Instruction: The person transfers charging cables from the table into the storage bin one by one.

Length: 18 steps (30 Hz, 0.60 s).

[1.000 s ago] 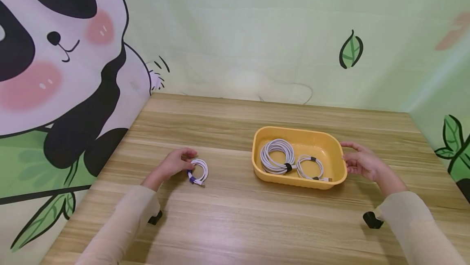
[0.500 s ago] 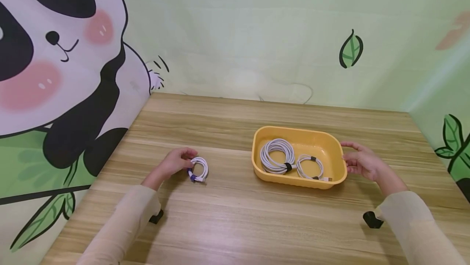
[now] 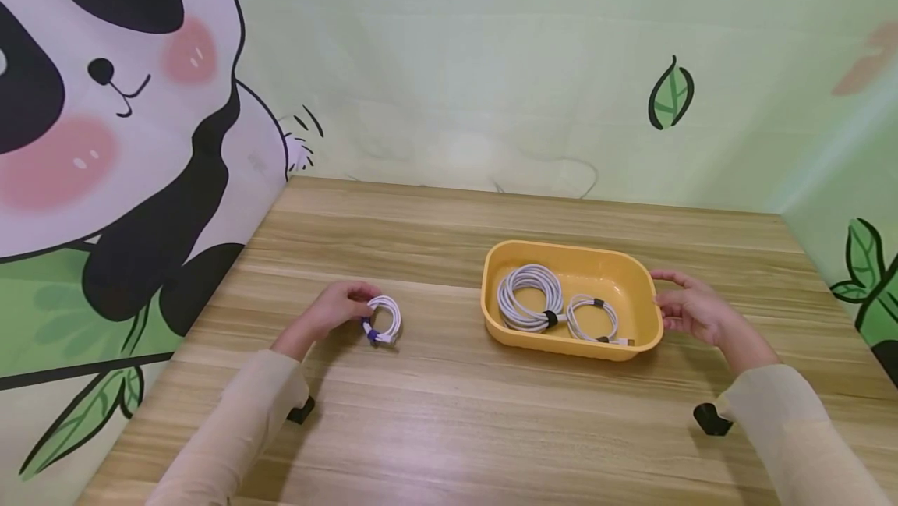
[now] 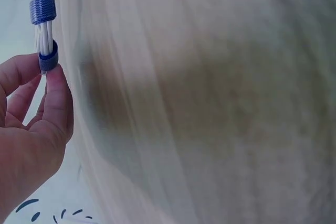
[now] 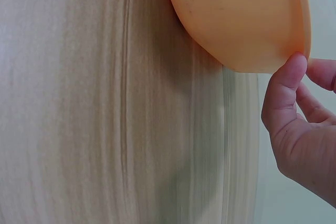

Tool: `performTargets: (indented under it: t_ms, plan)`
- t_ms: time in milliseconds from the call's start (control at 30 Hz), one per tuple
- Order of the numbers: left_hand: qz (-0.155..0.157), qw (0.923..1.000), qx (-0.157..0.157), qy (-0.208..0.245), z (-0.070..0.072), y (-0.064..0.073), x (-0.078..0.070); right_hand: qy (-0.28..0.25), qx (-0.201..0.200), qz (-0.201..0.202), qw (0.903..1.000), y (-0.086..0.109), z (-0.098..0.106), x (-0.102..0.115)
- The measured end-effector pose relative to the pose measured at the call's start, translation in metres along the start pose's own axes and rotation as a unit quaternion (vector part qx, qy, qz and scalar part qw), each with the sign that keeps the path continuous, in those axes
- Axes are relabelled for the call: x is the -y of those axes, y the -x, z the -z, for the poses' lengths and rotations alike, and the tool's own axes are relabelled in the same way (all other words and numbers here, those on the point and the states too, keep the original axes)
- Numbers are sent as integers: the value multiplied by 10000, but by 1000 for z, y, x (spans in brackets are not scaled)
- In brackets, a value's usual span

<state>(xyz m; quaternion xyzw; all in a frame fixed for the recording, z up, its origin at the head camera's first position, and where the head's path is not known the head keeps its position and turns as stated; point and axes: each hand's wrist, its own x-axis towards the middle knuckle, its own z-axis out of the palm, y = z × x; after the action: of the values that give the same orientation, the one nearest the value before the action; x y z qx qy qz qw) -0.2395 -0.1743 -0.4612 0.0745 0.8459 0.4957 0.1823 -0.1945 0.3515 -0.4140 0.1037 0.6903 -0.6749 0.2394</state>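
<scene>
In the head view my left hand (image 3: 341, 308) pinches a small coil of white cable (image 3: 393, 320) bound with blue straps, at the left-middle of the table. Close up in the left wrist view, thumb and fingers grip the coil beside a blue strap (image 4: 48, 59). My right hand (image 3: 698, 313) rests its fingertips against the right end of a yellow basket (image 3: 554, 347); the right wrist view has the thumb at the basket's rim. Inside the basket lie a thick coil of white cable (image 3: 515, 317) and a thinner coil of white cable (image 3: 613, 319), both with black straps.
A wood-grain table (image 3: 449, 420) carries everything. Behind it stands a pale green wall (image 3: 449, 85) printed with a panda and leaves. Black wrist pieces (image 3: 712, 419) hang beneath both sleeves.
The cable coil in my left hand has shifted slightly right and tipped more upright. My right hand and the basket stay in place.
</scene>
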Motion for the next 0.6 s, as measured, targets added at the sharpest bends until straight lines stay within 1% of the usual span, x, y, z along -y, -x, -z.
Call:
performTargets:
  t_ms: [233, 600]
  plan:
    - [-114, 9999, 26, -27, 1, -4, -5, 38, 3, 14, 10000, 1, 0, 1]
    - [25, 10000, 4, 78, -2, -4, -18, 33, 19, 19, 10000, -1, 1, 0]
